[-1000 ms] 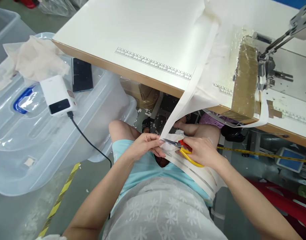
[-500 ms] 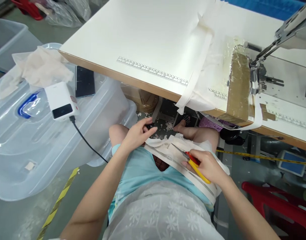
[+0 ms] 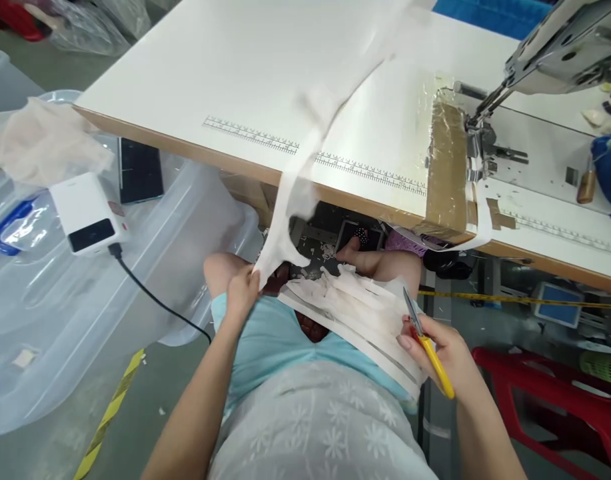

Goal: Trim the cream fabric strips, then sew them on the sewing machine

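So my left hand (image 3: 242, 293) is down by my left knee, fingers pinched shut on the end of a white strip (image 3: 291, 200). The strip runs up from my grip, past the table edge and over the white table (image 3: 185, 73). It's pretty blurry up there, so I can't tell where its far end sits. My right hand (image 3: 448, 353) is off to the right of my lap, wrapped around the yellow handle of the scissors (image 3: 425, 340). The blades point up and away from me and look closed, and they're touching nothing but air, just beside the pile. That pile of strips (image 3: 355, 307) lies across my thighs between my two hands, kinda messy, with the long ones hanging toward my right hip. On the table there's a printed ruler (image 3: 252, 133) along the front edge, a block wrapped in brown tape (image 3: 445, 173), and the sewing machine (image 3: 550, 53) right behind it. Off to my left is a clear plastic bin lid (image 3: 60, 313) with a white power bank (image 3: 88, 213), its black cable (image 3: 150, 293), a phone (image 3: 140, 170) and a beige cloth (image 3: 40, 140) on top. A red stool (image 3: 550, 393) stands at my right.
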Action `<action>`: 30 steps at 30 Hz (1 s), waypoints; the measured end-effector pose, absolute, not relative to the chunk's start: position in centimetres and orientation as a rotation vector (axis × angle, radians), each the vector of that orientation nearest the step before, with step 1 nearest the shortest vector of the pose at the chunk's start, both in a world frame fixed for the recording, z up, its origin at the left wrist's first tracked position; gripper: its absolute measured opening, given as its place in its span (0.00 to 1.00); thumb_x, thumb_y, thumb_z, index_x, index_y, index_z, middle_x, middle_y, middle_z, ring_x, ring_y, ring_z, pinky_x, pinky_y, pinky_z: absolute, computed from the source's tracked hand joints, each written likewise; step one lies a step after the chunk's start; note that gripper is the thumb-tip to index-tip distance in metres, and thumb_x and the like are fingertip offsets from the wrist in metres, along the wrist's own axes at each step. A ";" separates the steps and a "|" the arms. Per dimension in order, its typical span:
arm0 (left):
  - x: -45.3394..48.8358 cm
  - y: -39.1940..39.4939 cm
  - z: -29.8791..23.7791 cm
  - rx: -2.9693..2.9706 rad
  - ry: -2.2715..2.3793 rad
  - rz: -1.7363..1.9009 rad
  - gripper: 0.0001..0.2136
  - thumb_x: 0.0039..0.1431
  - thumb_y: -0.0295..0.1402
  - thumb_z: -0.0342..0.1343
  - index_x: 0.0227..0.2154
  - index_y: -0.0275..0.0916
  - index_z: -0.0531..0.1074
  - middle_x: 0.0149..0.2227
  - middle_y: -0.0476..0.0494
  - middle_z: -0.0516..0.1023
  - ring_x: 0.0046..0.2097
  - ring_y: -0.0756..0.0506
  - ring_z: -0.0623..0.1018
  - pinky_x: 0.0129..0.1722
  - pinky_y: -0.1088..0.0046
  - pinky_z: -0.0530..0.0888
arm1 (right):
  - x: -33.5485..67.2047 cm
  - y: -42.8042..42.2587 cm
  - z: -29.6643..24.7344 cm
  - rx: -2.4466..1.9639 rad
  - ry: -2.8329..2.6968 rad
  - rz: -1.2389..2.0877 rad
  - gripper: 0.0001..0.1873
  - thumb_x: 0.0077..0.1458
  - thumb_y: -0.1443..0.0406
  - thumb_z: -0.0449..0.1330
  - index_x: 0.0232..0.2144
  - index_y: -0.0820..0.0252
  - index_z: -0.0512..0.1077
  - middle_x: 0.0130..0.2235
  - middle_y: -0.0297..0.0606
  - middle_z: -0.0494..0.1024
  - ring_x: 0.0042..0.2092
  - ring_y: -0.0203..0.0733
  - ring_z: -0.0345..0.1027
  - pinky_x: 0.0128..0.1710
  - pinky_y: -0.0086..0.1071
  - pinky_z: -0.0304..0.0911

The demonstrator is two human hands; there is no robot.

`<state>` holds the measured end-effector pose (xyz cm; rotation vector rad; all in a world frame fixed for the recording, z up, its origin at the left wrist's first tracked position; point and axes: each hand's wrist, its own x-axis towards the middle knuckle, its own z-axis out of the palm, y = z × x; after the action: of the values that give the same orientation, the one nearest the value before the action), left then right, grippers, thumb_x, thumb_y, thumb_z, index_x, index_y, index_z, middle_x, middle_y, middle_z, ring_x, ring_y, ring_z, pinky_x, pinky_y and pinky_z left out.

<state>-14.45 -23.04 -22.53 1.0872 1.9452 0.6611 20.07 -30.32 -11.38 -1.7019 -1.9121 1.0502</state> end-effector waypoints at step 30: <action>-7.8 -25.4 -12.1 0.791 0.966 0.591 0.18 0.58 0.48 0.58 0.34 0.35 0.69 0.22 0.42 0.79 0.25 0.46 0.80 0.23 0.79 0.73 | 16.7 -24.4 -11.4 -1.425 -2.319 1.608 0.30 0.57 0.38 0.52 0.24 0.57 0.58 0.25 0.29 0.60 0.27 0.35 0.52 0.25 0.29 0.48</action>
<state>-7.80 -25.42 -12.13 0.7909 0.9663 0.5907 16.65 -24.39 -11.42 -1.4246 -2.3188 1.6084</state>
